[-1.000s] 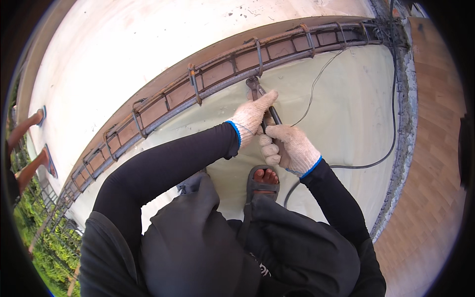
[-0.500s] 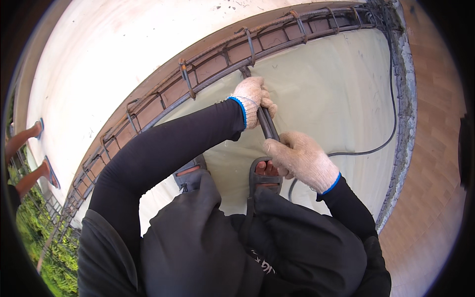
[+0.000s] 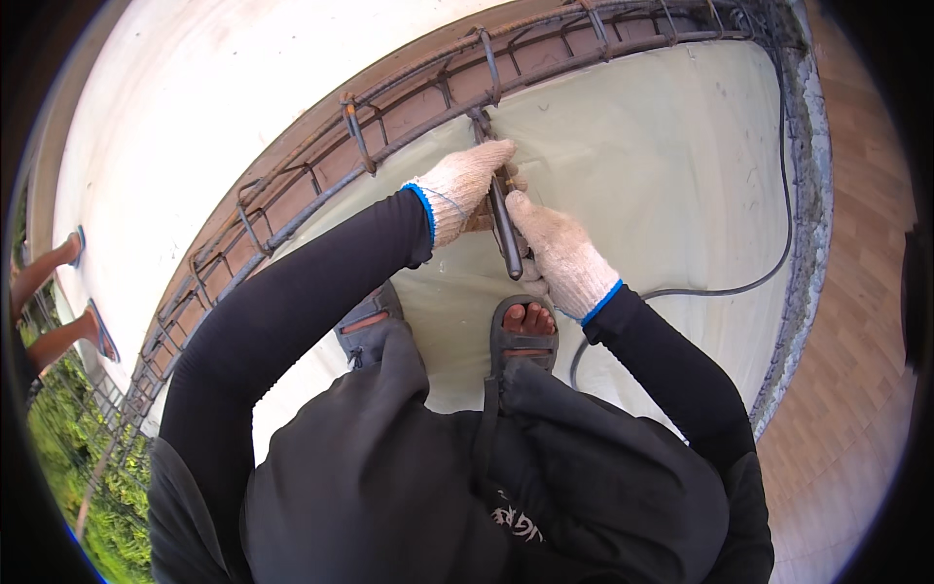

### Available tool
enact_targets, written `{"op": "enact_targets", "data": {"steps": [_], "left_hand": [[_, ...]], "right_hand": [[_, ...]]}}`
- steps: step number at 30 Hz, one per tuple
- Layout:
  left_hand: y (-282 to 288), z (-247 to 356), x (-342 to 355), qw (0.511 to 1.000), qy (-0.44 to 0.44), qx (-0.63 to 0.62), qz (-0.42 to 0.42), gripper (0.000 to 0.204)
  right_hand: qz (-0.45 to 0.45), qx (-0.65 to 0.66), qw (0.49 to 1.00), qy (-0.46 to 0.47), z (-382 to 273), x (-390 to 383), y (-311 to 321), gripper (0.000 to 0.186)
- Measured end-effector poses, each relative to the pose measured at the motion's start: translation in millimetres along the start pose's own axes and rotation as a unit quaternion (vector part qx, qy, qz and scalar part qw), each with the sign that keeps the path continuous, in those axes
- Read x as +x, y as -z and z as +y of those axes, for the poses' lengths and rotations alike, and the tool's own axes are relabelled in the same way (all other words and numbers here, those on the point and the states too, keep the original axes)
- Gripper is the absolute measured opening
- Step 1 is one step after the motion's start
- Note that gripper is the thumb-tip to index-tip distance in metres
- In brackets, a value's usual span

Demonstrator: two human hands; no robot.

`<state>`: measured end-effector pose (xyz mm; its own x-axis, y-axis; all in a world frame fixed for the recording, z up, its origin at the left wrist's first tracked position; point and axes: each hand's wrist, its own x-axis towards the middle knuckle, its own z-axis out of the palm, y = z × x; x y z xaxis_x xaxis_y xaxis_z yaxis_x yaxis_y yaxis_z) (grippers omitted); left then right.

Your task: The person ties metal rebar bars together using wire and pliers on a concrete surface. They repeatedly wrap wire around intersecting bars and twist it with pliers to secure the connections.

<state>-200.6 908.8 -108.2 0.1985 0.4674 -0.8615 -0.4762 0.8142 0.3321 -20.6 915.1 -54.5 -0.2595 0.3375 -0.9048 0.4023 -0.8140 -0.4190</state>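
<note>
My left hand (image 3: 459, 190), in a cream knitted glove with blue cuff, grips a dark metal plier-like tool (image 3: 505, 234) near its upper part. My right hand (image 3: 562, 261), gloved alike, is closed around the tool's handles just below, thumb along the side. The tool's head reaches the lower bar of a rusty rebar cage (image 3: 418, 131); its jaws are too small and dark to make out clearly. Beneath my hands lies pale translucent sheeting (image 3: 652, 165), with my sandalled feet (image 3: 525, 331) on it.
Another person's bare legs (image 3: 47, 346) in sandals stand at left on a white surface (image 3: 195, 78), near greenery (image 3: 68, 438). A black cable (image 3: 700, 290) runs along the sheeting to the right, beside a rough concrete edge (image 3: 808, 195) and wood-patterned flooring (image 3: 856, 321).
My right hand moved down the handles, then back up beside my left. My left hand shifted leftward on the tool. The cage sits higher in view; the thin loose wire seen earlier no longer shows.
</note>
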Motion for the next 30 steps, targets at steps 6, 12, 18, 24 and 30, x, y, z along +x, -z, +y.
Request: {"op": "enact_targets", "data": {"steps": [6,12,18,24,30], "left_hand": [[10.0,-8.4,-11.5,0.997,-0.032,0.059,0.038,0.055],[27.1,-16.7,-17.9,0.991,-0.033,0.093,0.091,0.06],[13.4,-19.0,-54.6,0.815,-0.133,0.542,0.159,0.058],[51.7,-12.4,-45.6,0.847,-0.149,0.481,0.168,0.054],[66.7,-25.7,-31.1,0.997,-0.012,0.073,0.014,0.041]], "right_hand": [[0.138,-0.083,0.974,0.16,48.6,26.2,-35.4,0.029],[0.134,-0.004,0.979,0.156,52.6,30.2,-49.0,0.035],[0.166,-0.06,0.965,0.193,51.4,23.4,-44.9,0.035],[0.099,0.12,0.982,0.108,48.0,29.5,-63.3,0.031],[0.114,0.285,0.946,0.108,39.1,29.8,-107.3,0.022]]}}
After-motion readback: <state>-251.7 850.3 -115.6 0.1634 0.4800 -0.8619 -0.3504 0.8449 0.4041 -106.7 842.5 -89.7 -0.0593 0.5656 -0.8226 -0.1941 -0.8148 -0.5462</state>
